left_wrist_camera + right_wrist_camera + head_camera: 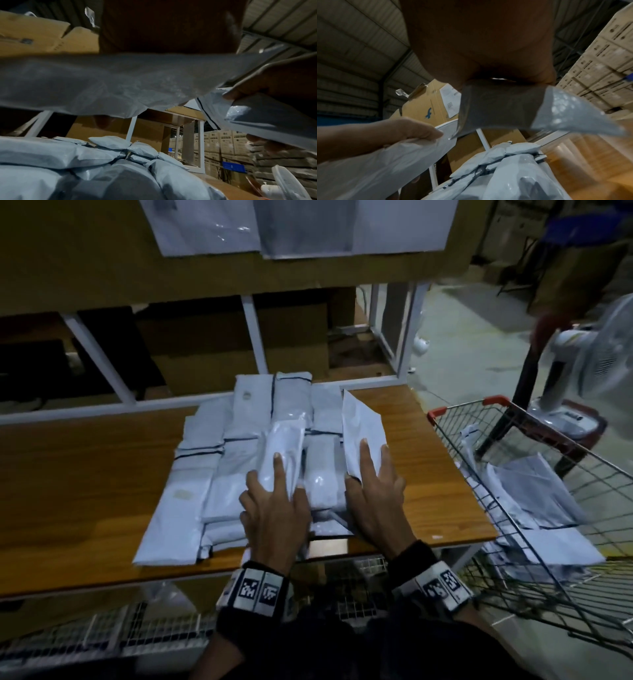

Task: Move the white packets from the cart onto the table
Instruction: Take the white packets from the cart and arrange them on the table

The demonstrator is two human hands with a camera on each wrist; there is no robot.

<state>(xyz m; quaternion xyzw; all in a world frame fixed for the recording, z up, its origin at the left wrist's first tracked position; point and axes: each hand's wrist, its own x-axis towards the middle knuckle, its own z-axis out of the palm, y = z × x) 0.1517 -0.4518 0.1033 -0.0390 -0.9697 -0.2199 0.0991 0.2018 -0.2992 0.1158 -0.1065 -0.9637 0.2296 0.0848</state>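
While a pile (pixel 239 460) of white packets lies on the table (pixel 85 474), two more packets are held just above it. The left packet (pixel 286 446) is gripped by the left hand (pixel 274 508), fingers on top and thumb curled under its edge. The right packet (pixel 363 436) is pinched by the right hand (pixel 373 498) and is tilted up on edge at the pile's right side. Right of the table, a wire cart (pixel 534 491) is parked against the corner, with further packets (pixel 534 508) left inside. Behind the pile, a white frame (pixel 253 333) with cardboard boxes (pixel 219 347) is seen. A white fan (pixel 582 364) stands beyond the cart, where another person (pixel 589 268) is blurred.
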